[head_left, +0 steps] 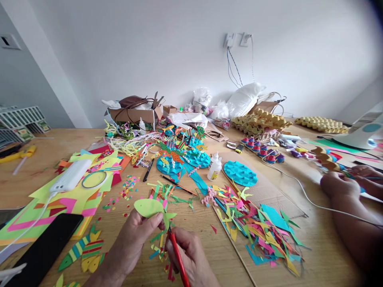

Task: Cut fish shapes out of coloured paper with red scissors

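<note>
My left hand (134, 239) pinches a light green paper fish (149, 207) by its tail end, thumb on top. Close against it, my right hand (188, 251) is closed round red-handled scissors (178, 257), seen edge-on. Their dark tip meets the fish near the tail. Below the hands lie small paper scraps (154, 254). Striped paper fish (78, 250) rest to the left of my left hand. Green paper strips (179, 200) are spread just beyond the fish. To the right of my right hand runs a thin wooden stick (232, 243).
A black phone (49, 249) and a white power strip (72, 175) lie left by coloured paper sheets (36, 223). Glue bottles (214, 167) stand mid-table near blue egg-carton pieces (240, 173). Paper cuttings (269, 243) and a white cable (302, 187) lie right, near another person's hands (341, 185).
</note>
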{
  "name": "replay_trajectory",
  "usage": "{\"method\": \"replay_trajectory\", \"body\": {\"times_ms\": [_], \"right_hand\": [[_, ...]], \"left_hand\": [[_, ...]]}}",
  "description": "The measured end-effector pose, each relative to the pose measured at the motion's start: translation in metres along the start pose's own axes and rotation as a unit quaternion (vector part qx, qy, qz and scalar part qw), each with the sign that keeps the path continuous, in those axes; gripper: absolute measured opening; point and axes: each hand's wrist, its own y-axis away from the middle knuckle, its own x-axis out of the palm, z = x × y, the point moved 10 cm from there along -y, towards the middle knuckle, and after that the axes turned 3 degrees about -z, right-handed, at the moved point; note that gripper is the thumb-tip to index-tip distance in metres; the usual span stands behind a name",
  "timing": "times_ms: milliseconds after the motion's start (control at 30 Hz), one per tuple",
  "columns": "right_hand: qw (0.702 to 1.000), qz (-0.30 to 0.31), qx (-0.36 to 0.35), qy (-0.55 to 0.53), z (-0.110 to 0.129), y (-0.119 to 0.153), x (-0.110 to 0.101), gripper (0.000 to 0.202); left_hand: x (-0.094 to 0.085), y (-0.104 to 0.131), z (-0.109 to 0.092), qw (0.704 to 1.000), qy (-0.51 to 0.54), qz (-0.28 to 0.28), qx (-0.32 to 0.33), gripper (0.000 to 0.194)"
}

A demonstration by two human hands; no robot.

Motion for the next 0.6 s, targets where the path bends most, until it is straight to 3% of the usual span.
{"method": "replay_trajectory", "body": {"times_ms": [200, 600], "right_hand": [[0.998, -0.012, -0.042, 0.054, 0.011, 0.001, -0.005, 0.036], [0.999, 0.008, -0.023, 0.036, 0.005, 0.002, 0.001, 0.037]], "left_hand": [[-0.003, 0.0, 0.003, 1.0, 0.003, -0.007, -0.006, 0.008], [-0.003, 0.002, 0.003, 1.0, 0.009, -0.012, -0.011, 0.009]]}}
